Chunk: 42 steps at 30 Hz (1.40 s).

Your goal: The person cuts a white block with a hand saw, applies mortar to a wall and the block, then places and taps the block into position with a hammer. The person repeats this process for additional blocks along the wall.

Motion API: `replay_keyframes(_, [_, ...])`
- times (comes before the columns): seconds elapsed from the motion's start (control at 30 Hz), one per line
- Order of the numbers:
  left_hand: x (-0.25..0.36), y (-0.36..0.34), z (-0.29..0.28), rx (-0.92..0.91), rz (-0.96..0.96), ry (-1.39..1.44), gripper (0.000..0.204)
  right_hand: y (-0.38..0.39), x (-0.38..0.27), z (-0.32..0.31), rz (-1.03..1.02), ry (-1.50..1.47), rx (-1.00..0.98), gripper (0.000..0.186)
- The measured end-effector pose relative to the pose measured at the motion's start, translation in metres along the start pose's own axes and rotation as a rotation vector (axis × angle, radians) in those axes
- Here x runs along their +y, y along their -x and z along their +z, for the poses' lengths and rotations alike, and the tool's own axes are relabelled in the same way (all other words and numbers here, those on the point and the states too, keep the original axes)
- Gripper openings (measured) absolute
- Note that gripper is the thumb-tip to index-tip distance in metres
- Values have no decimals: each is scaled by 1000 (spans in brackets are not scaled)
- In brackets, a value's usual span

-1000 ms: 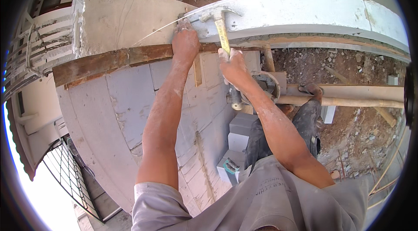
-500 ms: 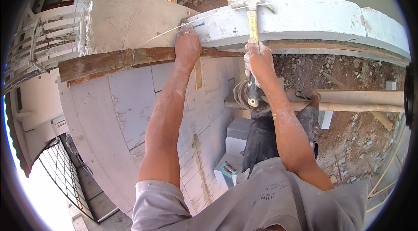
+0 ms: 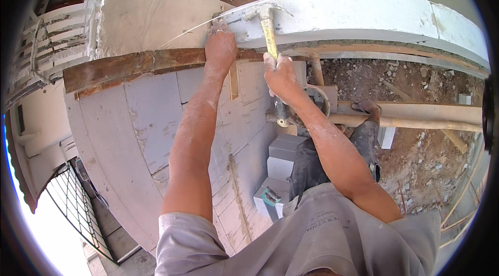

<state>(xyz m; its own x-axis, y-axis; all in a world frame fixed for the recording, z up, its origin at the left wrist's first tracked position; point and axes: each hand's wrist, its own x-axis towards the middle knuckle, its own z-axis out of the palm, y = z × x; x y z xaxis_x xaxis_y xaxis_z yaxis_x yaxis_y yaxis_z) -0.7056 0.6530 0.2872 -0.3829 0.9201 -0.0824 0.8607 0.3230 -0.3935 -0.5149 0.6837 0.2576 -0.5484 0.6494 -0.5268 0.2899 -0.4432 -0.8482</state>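
Observation:
My left hand [image 3: 220, 46] is closed at the near end of the white block wall, its fingertips around a dark nail [image 3: 235, 20] that sticks out to the right. In my right hand [image 3: 283, 77] is a claw hammer [image 3: 268, 37] with a worn yellow shaft and black grip end. The hammer's metal head is just right of the nail, apart from it, over the white blocks [image 3: 348, 13]. A thin pale string [image 3: 193, 29] runs slantwise past my left fingertips.
A brown timber board [image 3: 135, 64] runs along the edge below my left hand. Grey blocks [image 3: 278, 167] are stacked beside my legs. A bamboo pole [image 3: 405, 121] and a plank cross the rubble ground [image 3: 416, 172] on the right. A black metal grille [image 3: 78, 213] stands lower left.
The hammer and my right hand have moved left, bringing the hammer head nearer the nail. My left hand keeps its place at the nail; the whole view has shifted slightly.

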Motion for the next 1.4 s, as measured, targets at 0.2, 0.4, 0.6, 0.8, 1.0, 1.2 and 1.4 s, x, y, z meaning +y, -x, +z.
replay_keyframes(0.2, [-5,-3,3,10,33,-42,53,12,-42,-29,104,-425,306,33])
replay_keyframes(0.4, [-4,3,12,-19,0,-17,49,10,-26,-24,123,-170,-97,36])
replay_keyframes(0.6, [1,-2,4,3,41,-108,55,6,-24,-5,-19,-63,167,39])
replay_keyframes(0.8, [-3,2,-9,-144,16,21,35,-1,-39,-58,-411,739,58,47])
replay_keyframes(1.0, [0,5,6,47,2,41,25,1,-71,-49,-602,908,72,35])
replay_keyframes(1.2, [-1,8,10,109,-46,14,24,-9,-79,-48,-611,1032,1,32])
replay_keyframes(1.4, [-1,-1,-15,-103,28,58,26,-28,-72,-55,-634,1132,-54,31])
